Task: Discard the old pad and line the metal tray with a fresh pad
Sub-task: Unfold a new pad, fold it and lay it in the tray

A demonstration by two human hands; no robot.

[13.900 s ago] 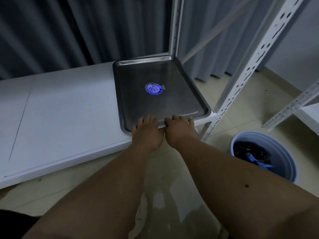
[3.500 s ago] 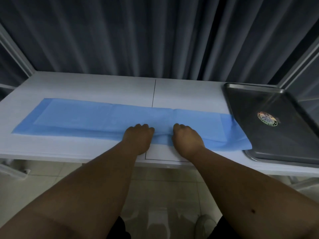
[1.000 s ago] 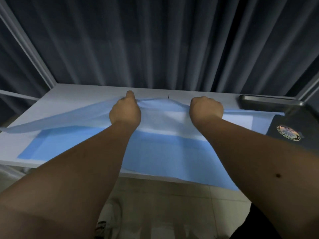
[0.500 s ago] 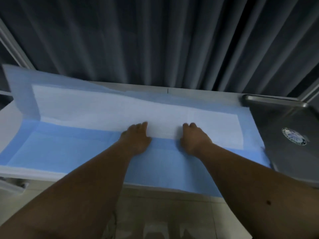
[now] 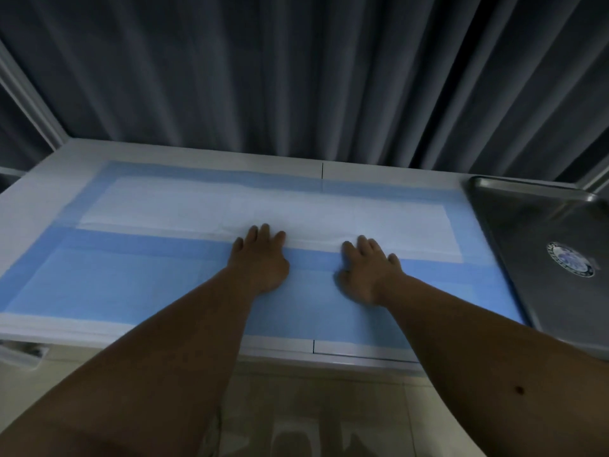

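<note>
Nearest the camera: two bare forearms reaching forward over a pale tiled floor [image 5: 296, 423] toward a white worktop [image 5: 39, 179].

On the worktop: a fresh pad [image 5: 131, 285], blue-backed, partly unfolded, covering most of the surface. Near half showing blue; far half opened out, with a white absorbent middle framed by a blue border. Right edge touching or just overlapping the rim of the metal tray [image 5: 527, 232].

At the fold line, mid-pad: left hand [image 5: 260, 258] and right hand [image 5: 369, 268], both palm down, fingers straight and spread, pressing flat. No grip closed on anything; both hands open on the sheet.

To the right: the tray, dull steel, bare of any lining, a round sticker [image 5: 571, 258] on its floor. No old pad in view.

Beyond: dark grey curtains [image 5: 296, 77] hanging behind the worktop, pale shelf uprights at either side.

Handling, as a judgement: very light, thin, limp and crease-prone; likely to billow or slide on the smooth top if moved fast. Best taken by pinching two corners or the blue border along one edge, then carried taut to the tray. Probably larger than the tray, so folding likely needed.
</note>
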